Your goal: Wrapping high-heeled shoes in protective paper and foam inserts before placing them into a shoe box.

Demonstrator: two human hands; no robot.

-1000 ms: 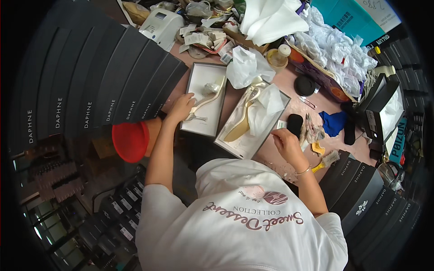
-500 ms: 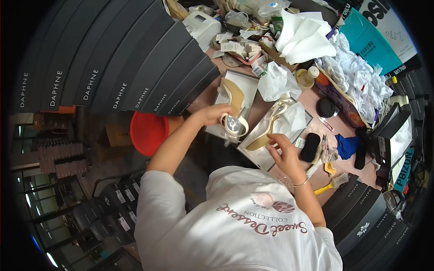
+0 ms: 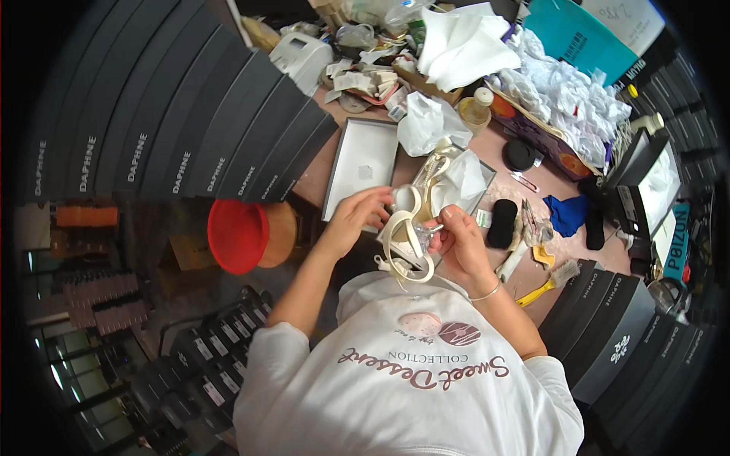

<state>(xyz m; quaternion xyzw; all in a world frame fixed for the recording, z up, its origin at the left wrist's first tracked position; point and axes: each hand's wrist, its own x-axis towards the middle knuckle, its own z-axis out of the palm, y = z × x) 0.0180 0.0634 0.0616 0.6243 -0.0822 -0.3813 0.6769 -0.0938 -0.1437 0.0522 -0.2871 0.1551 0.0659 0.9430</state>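
A cream strappy sandal (image 3: 391, 251) with clear plastic between its straps is raised in front of my shirt. The fingers of my right hand (image 3: 461, 247) are closed on its side, by the plastic. My left hand (image 3: 357, 219) is beside the straps at the left, fingers stretched out and apart; no grip on the sandal shows. Behind the raised sandal, another cream sandal (image 3: 434, 169) lies with white tissue paper (image 3: 461, 181) in an open shoe box (image 3: 484, 190). A grey-edged box part (image 3: 357, 156) with a pale interior lies to the left.
Stacked dark shoe boxes (image 3: 190, 114) rise at the left, with more boxes (image 3: 608, 327) at the lower right. A red basin (image 3: 238, 235) stands below the table's left side. On the table are a yellow brush (image 3: 547, 283), blue cloth (image 3: 566, 215), a jar (image 3: 475, 112) and crumpled white paper (image 3: 563, 83).
The raised sandal has come nearer my body and turned, its straps now facing up. My right hand has taken hold of it, and my left hand's fingers have opened. The view has shifted.
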